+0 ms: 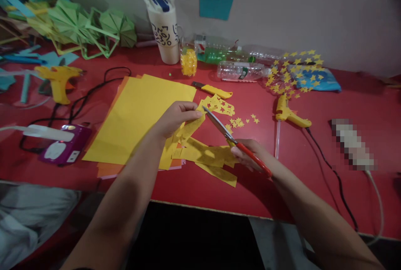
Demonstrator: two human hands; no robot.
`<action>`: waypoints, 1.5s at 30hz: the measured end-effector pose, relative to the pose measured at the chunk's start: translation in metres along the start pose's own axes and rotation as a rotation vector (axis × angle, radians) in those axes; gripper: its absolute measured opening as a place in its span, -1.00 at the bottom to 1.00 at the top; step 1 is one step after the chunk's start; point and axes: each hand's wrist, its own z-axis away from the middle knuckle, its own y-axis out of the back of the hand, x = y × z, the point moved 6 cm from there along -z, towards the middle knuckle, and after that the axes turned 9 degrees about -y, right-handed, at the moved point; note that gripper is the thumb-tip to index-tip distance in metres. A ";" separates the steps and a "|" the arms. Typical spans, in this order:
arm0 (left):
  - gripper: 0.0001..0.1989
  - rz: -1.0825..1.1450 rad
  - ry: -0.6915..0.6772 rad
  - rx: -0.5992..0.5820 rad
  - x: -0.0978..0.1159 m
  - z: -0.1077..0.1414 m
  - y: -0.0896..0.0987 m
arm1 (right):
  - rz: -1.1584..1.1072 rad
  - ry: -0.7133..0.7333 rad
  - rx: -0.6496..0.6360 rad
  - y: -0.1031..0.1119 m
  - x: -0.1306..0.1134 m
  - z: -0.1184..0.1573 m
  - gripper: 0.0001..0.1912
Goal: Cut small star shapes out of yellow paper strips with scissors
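Observation:
My left hand pinches a strip of yellow paper above the table. Red-handled scissors are held in my right hand, their blades pointing up and left with the tips at the strip near my left fingers. Below lie several more yellow paper strips. Cut-out yellow stars are scattered just beyond the scissors. Behind them rests a yellow scrap with star-shaped holes. A stack of yellow sheets spreads under and left of my left forearm, with orange and pink sheets showing at its edges.
A yellow box cutter, a cup of yellow pieces, a white tumbler and plastic bottles stand or lie behind. Yellow glue guns lie left and right, with trailing cords. A purple power socket sits at left.

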 end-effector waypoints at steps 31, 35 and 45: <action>-0.60 0.203 -0.150 -0.046 -0.004 0.004 -0.039 | -0.194 -0.045 0.095 -0.002 -0.003 0.003 -0.45; -0.64 0.211 -0.217 0.163 -0.004 0.002 -0.024 | -0.154 -0.025 0.103 -0.003 -0.003 0.002 -0.43; -0.70 0.131 -0.199 0.294 -0.007 -0.001 -0.010 | -0.068 -0.046 0.091 -0.002 -0.006 0.005 -0.40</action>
